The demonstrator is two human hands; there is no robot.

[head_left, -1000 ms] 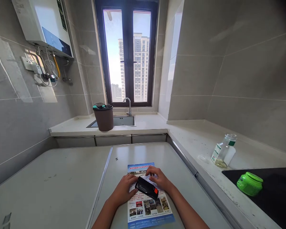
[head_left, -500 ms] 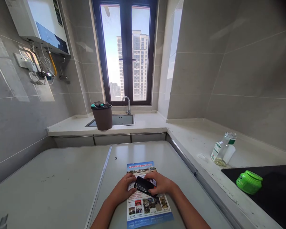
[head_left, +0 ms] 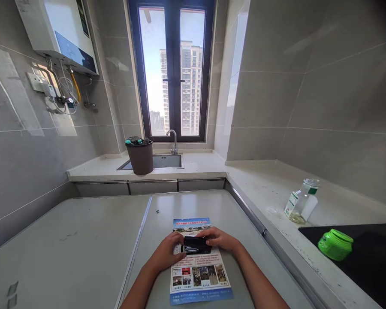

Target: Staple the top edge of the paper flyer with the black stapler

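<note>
A small, glossy black oblong object [head_left: 195, 245] is held level between my two hands above a printed flyer [head_left: 201, 296]. I cannot make out its exact kind. My left hand [head_left: 167, 253] grips its left end, fingers at the top and thumb below. At the right end, my right hand [head_left: 223, 241] pinches it with curled fingers, the fingertips touching its upper right edge. The flyer lies flat on the pale tabletop [head_left: 93, 253], with a blue band and small photos toward my side. Beyond it lie tiny dark pieces [head_left: 158, 211].
A brown bucket [head_left: 140, 159] stands on the counter by the sink [head_left: 169, 162] and faucet [head_left: 174, 141]. At right are a glass jar [head_left: 302, 201], a green jar [head_left: 335, 244] and a black panel [head_left: 376, 253]. Grey strips [head_left: 12, 295] lie at lower left.
The black object has turned from slanting down rightward to nearly level. My right hand has shifted slightly up and right, its fingers now along the top right end.
</note>
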